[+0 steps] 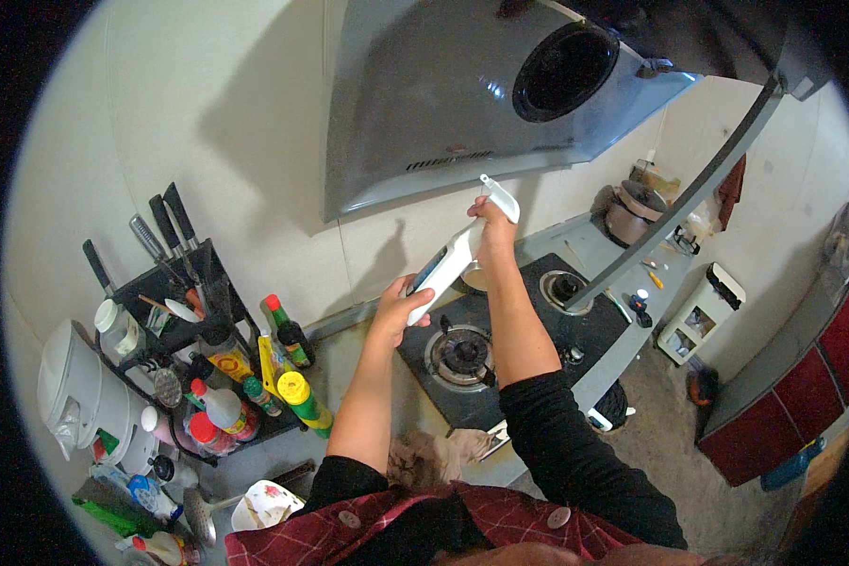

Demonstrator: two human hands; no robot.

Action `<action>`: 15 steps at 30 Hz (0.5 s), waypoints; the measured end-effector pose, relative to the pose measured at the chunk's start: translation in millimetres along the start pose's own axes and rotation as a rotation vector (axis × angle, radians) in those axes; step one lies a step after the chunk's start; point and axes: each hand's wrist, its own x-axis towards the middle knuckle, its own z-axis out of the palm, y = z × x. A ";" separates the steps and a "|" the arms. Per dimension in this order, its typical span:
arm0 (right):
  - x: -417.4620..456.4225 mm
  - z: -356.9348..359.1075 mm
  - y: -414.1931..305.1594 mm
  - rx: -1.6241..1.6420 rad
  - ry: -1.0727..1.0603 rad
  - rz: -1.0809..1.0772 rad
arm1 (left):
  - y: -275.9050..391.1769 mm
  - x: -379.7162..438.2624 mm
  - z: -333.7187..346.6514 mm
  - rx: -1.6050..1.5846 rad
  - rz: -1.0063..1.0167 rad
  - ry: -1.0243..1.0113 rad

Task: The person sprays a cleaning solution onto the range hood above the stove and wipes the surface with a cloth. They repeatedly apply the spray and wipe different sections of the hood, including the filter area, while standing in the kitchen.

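Note:
Both hands hold a white plastic bottle (450, 265) at a slant above the gas cooktop (424, 357). It looks like a spray bottle, with a curved white head (501, 198) sticking out past the right hand. My left hand (396, 309) grips the bottle's lower end, fingers wrapped over a dark label. Around its neck closes my right hand (494, 225), just below the grey range hood (424, 113). The head's tip points up toward the hood's lower edge. The right fingers partly hide the neck.
Left of the cooktop stands a black rack (219, 283) with knives, sauce bottles and jars; a yellow-capped canister (303, 400) is at its edge. A bowl (265, 504) lies nearer. A grey bar (686, 198) crosses the right side. A pot (633, 212) sits on the far counter.

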 end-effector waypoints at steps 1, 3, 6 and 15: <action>-2.9 3.3 0.2 -0.017 -0.015 0.005 | -3.5 -0.2 -0.5 -0.008 0.009 0.017; -5.0 3.8 3.4 -0.027 -0.046 0.014 | -9.2 -0.4 -1.7 -0.017 0.034 0.047; -3.1 -0.2 11.6 0.002 -0.058 0.042 | -14.1 -2.5 -1.4 -0.002 0.071 0.086; -0.6 2.2 31.8 0.144 -0.108 0.057 | -21.2 -7.0 -6.9 0.010 0.071 0.186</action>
